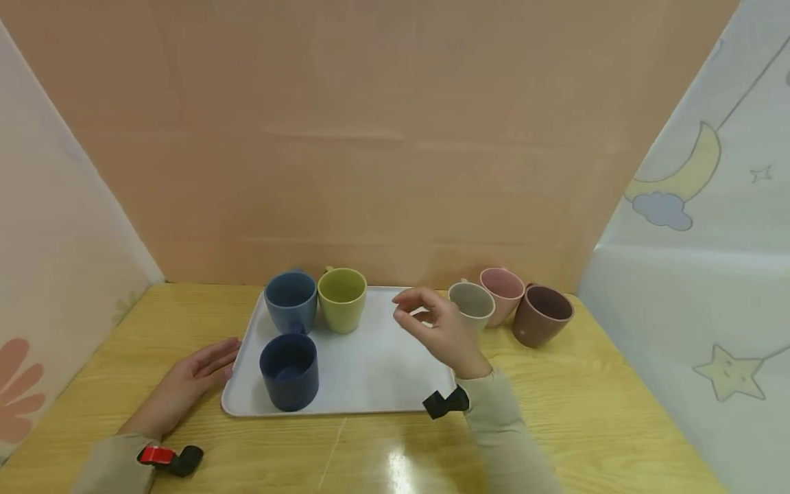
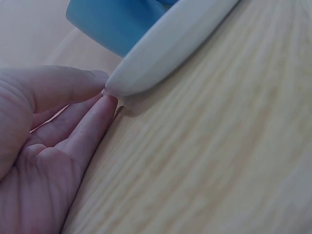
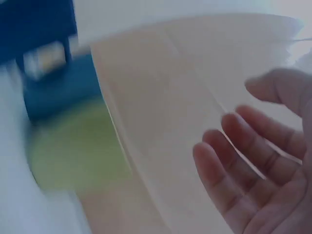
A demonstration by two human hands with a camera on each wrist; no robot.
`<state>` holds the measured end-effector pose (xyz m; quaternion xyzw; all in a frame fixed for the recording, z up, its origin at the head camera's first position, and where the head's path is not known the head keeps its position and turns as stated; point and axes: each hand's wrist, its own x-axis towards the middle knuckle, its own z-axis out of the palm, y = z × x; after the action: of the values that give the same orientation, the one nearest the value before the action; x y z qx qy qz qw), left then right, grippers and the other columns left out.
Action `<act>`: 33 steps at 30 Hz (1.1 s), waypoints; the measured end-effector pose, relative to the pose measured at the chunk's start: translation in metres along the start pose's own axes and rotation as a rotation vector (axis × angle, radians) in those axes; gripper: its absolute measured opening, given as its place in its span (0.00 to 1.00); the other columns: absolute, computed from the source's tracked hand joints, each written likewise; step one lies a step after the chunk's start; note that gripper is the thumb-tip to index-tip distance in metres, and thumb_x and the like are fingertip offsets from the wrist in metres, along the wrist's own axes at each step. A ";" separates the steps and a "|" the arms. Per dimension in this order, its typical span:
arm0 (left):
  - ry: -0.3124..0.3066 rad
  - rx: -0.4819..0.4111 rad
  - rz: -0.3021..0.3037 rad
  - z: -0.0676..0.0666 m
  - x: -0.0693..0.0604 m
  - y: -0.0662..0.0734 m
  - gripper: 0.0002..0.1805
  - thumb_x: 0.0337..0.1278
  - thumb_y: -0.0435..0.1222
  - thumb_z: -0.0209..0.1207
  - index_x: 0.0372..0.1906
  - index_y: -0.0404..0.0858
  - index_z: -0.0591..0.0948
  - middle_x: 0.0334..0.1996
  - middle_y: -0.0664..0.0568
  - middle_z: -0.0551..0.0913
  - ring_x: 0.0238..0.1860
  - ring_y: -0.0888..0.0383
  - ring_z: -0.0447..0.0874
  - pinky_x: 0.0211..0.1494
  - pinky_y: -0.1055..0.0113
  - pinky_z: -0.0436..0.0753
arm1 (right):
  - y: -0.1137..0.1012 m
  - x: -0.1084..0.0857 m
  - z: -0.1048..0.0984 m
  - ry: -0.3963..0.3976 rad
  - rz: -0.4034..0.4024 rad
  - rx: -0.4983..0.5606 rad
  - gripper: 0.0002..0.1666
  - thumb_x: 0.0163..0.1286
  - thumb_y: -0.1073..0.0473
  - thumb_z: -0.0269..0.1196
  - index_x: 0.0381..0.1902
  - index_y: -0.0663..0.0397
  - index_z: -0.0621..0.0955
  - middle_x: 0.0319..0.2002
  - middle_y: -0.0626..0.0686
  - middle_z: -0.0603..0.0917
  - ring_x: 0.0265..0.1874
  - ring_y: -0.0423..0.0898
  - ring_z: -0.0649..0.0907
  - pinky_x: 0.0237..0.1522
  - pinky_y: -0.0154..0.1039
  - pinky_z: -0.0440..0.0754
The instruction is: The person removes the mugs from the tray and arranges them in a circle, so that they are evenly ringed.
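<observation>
A white tray (image 1: 382, 370) lies on the wooden table. On its left half stand a blue mug (image 1: 290, 309), a yellow-green mug (image 1: 342, 309) and a navy mug (image 1: 289, 377). My left hand (image 1: 191, 381) rests at the tray's left edge; its straight fingers and thumb touch the rim in the left wrist view. Above the tray's right side hovers my right hand (image 1: 441, 333), fingers loosely bent, thumb apart, nothing held. Partly behind it stands a grey mug (image 1: 472, 305). In the right wrist view the green mug (image 3: 83, 151) is blurred.
Right of the grey mug, a pink mug (image 1: 503, 291) and a brown mug (image 1: 542, 315) stand close together on the table (image 1: 586, 405). An orange-brown backdrop (image 1: 395, 151) rises behind the table. Patterned white panels (image 1: 685, 295) flank both sides.
</observation>
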<state>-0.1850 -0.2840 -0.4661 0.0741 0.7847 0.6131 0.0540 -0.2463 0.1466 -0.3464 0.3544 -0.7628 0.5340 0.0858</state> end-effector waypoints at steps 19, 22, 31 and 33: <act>0.008 0.010 0.010 0.000 0.000 -0.002 0.35 0.75 0.39 0.57 0.77 0.29 0.59 0.73 0.31 0.64 0.60 0.79 0.73 0.56 0.83 0.73 | 0.011 -0.018 0.121 -0.264 0.469 0.258 0.47 0.61 0.60 0.74 0.75 0.55 0.65 0.74 0.57 0.66 0.72 0.55 0.68 0.67 0.42 0.73; 0.006 0.008 0.003 0.000 0.001 -0.003 0.36 0.75 0.40 0.57 0.77 0.29 0.59 0.73 0.31 0.64 0.60 0.79 0.72 0.56 0.83 0.73 | 0.014 -0.018 0.131 -0.257 0.453 0.207 0.51 0.59 0.57 0.76 0.76 0.56 0.63 0.74 0.53 0.66 0.72 0.53 0.68 0.69 0.45 0.71; 0.005 -0.009 0.003 -0.001 0.002 -0.004 0.36 0.75 0.39 0.57 0.77 0.28 0.58 0.73 0.29 0.62 0.59 0.80 0.72 0.56 0.82 0.74 | 0.021 -0.011 0.149 -0.271 0.399 0.160 0.54 0.57 0.54 0.79 0.76 0.48 0.63 0.69 0.46 0.71 0.67 0.43 0.72 0.67 0.41 0.73; 0.006 -0.010 0.006 -0.001 0.001 -0.003 0.36 0.75 0.39 0.57 0.77 0.28 0.58 0.73 0.29 0.63 0.60 0.80 0.72 0.56 0.82 0.74 | 0.021 -0.010 0.152 -0.276 0.393 0.157 0.54 0.56 0.54 0.79 0.76 0.47 0.63 0.69 0.45 0.72 0.67 0.42 0.72 0.66 0.40 0.73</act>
<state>-0.1866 -0.2854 -0.4690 0.0746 0.7815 0.6174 0.0502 -0.2147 0.0215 -0.4303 0.2745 -0.7778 0.5444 -0.1525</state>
